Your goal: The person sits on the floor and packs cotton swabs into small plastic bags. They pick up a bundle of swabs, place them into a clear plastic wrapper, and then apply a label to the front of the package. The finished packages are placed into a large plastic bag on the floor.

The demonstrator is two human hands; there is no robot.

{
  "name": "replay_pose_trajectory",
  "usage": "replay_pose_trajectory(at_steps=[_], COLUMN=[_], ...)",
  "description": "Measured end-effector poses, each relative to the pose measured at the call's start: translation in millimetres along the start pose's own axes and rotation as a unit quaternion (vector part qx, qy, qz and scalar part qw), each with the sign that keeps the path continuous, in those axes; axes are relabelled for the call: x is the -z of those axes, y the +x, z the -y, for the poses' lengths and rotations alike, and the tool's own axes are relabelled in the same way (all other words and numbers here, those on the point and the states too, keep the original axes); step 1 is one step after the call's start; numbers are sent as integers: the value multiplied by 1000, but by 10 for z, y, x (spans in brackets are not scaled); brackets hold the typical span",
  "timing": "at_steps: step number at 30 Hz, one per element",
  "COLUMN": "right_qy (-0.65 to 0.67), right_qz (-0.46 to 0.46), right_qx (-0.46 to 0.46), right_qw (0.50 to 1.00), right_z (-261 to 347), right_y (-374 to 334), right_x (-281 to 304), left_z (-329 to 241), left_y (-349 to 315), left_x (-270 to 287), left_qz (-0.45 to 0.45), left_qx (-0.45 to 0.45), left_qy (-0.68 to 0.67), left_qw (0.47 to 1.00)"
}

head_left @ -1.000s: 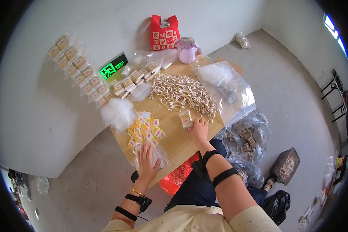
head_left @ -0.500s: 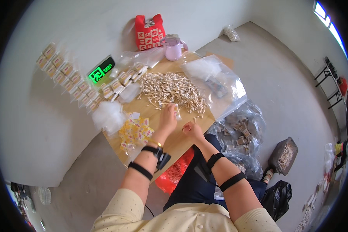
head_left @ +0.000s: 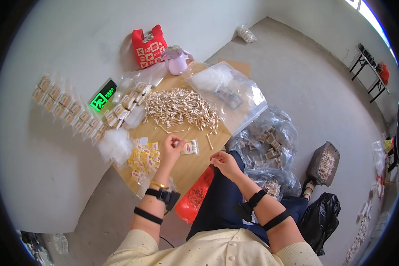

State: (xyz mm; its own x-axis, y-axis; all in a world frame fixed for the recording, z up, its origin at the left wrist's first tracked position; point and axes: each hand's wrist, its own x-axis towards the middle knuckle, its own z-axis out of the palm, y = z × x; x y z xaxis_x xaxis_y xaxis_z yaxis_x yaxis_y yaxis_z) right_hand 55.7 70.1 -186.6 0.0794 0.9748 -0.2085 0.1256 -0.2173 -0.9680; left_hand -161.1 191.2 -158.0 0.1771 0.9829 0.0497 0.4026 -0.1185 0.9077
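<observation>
Tabletop [head_left: 191, 167], packet [head_left: 189, 148] (swab-filled), in left fingers [head_left: 174, 139]

a packing workshop: heaped swabs [head_left: 181, 107] and filled packets [head_left: 139, 91] on the surface [head_left: 193, 165], green exit sign [head_left: 103, 96], bare walls [head_left: 75, 35], grey floor [head_left: 297, 80].

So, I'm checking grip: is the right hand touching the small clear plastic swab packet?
Apart: the head view shows bare tan tabletop between right hand and packet.
</observation>
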Motion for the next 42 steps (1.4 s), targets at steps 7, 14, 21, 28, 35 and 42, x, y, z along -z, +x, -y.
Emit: replay_pose_trajectory(at_steps=[7,14,21,28,35,42], right_qy=[126,134,50,61,67,-17], right_qz=[21,-13,-111,-142,-127,-143], right_qx=[38,71,121,155,188,199], right_qw=[991,988,985,976,972,969], right_z=[506,866,1309,1400,1419,1453], right_y=[-343,-990,-1719,-2121,-2330,-2482], right_x=[-65,587,931,1014,1057,1134], left_z=[-502,-1158,-2158,-2309,-2452,-2630], left_y=[-861,-1083,-1445,-1568,-1703,-1741], left_x=[-130,-439,-683,-814,-808,-749], left_qz=[-56,-103,211,307,347,423], left_qx=[18,-243,-230,-170,-161,-98], left_qy=[-156,-5,-53,-158,-187,-174], left_qw=[986,965,949,923,905,884])
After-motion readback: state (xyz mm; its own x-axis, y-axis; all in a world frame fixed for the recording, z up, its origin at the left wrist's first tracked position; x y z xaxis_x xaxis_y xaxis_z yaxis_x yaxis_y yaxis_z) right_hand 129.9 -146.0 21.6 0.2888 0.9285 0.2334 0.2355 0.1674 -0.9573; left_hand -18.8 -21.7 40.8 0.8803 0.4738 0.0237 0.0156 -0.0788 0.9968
